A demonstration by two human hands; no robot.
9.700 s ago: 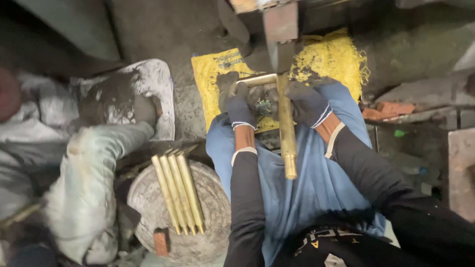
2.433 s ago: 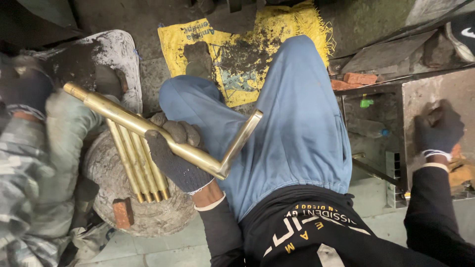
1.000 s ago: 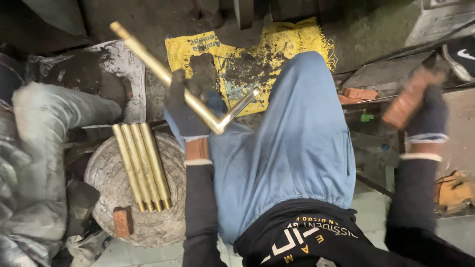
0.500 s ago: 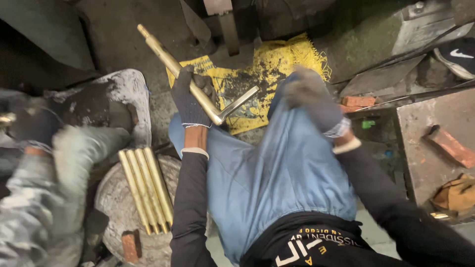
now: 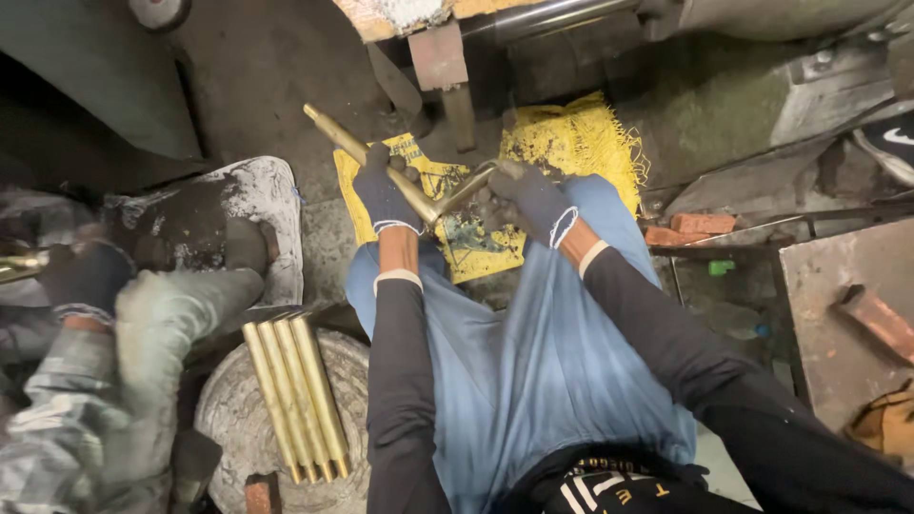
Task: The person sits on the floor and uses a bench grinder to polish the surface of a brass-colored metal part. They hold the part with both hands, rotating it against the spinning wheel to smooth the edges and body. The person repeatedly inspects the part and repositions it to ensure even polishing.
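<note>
— While a co-worker's gloved hand [image 5: 84, 278] sits blurred at the far left edge, what lies next along?

— Four brass rods [image 5: 293, 397] side by side on a round stone block [image 5: 238, 428], a small brick [image 5: 262, 493] at its near rim. Beyond them, a grey metal tray [image 5: 276, 205] on the floor.

— And the person's own hands?

— Both gloved, raised over blue-trousered knees [image 5: 533, 362]. The left hand [image 5: 386, 195] is wrapped tight around the long arm of a bent brass rod [image 5: 400, 176], which slants up to the left. The right hand [image 5: 528, 195] is closed over the short arm, just past the bend.

— Where does the rod sit?

— In the air above a yellow woven sack [image 5: 571, 143] spread on the floor, below a metal post [image 5: 443, 67].

— Farther right?

— Reddish bricks [image 5: 690, 228] near the sack, then a rusty plate [image 5: 838, 324] carrying another brick [image 5: 881, 319].
</note>
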